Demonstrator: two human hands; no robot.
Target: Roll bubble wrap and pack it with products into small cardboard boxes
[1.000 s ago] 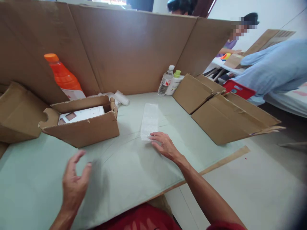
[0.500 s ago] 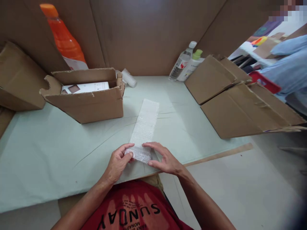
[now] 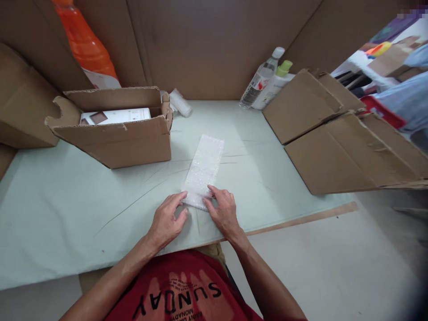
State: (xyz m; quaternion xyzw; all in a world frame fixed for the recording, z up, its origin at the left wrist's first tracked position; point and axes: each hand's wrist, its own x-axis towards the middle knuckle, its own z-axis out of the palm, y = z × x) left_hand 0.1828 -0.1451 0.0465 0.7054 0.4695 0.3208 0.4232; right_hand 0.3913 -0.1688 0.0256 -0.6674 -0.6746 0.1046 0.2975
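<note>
A strip of bubble wrap [image 3: 204,162] lies lengthwise on the pale green tabletop in front of me, its near end folded over. My left hand [image 3: 169,219] is at the left corner of that fold, thumb and forefinger apart, the forefinger tip touching the edge. At the right end of the fold, my right hand [image 3: 223,209] has its thumb and forefinger around the wrap, with the other fingers curled. What may lie inside the fold cannot be made out.
An open cardboard box [image 3: 140,145] with a white box [image 3: 123,115] inside stands left. Behind it are an orange bottle [image 3: 92,51] and a clear plastic roll [image 3: 180,103]. A water bottle [image 3: 259,82], a white bottle [image 3: 272,89] and cardboard boxes [image 3: 334,156] stand right.
The near end of the wrap has moved away from me. My left thumb has come off it, and my right thumb and forefinger have closed in on the fold. The view has shifted slightly.
</note>
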